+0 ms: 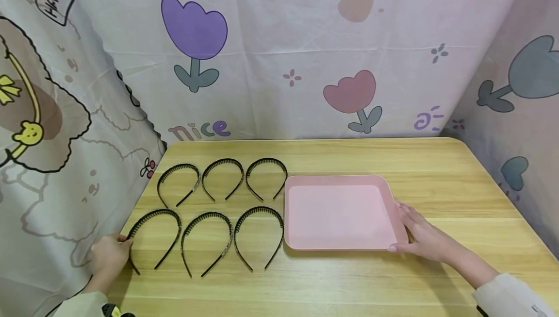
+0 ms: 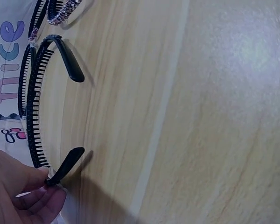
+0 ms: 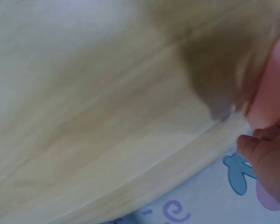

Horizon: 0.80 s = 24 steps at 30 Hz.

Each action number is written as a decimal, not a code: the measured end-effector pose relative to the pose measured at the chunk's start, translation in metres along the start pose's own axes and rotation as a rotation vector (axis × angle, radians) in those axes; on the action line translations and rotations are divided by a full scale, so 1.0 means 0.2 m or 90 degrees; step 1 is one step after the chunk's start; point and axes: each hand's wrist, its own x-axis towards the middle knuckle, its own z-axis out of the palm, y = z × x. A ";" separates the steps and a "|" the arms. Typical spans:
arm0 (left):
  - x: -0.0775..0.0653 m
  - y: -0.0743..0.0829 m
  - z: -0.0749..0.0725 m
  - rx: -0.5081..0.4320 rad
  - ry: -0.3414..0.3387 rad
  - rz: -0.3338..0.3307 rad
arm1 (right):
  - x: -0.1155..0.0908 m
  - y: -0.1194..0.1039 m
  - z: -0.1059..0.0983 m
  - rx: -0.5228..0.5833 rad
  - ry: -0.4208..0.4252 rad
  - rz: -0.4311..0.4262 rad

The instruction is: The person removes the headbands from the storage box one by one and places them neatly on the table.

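My left hand (image 1: 109, 258) pinches the left side of a black toothed headband (image 1: 178, 225), the leftmost of the near row. In the left wrist view, thumb and fingers hold this headband (image 2: 33, 107) close to one of its end tips. Several similar headbands lie in two rows, among them a near-middle headband (image 1: 231, 232) and a near-right headband (image 1: 281, 222); some show sparkly parts. Right of them is a shallow pink tray (image 1: 340, 248). My right hand (image 1: 425, 234) grips its right side by the near corner, thumb at the front edge; the right wrist view shows little of this.
The far row holds a left headband (image 1: 199, 181), a middle headband (image 1: 223, 160) and a right headband (image 1: 266, 160). All stand on a wooden table (image 1: 332, 283). Printed cloth (image 1: 279, 16) hangs behind the table and along both sides.
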 end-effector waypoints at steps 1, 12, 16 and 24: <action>0.00 0.00 0.00 0.003 0.000 0.000 | 0.00 0.00 -0.01 -0.003 -0.003 -0.001; -0.04 0.04 -0.04 0.033 0.042 0.044 | 0.04 -0.02 -0.06 0.027 -0.030 0.010; -0.08 0.14 -0.03 0.010 0.124 0.107 | 0.05 -0.03 -0.08 0.029 0.001 0.007; -0.16 0.44 0.06 -0.077 0.171 0.293 | 0.12 -0.06 -0.08 0.034 0.028 0.014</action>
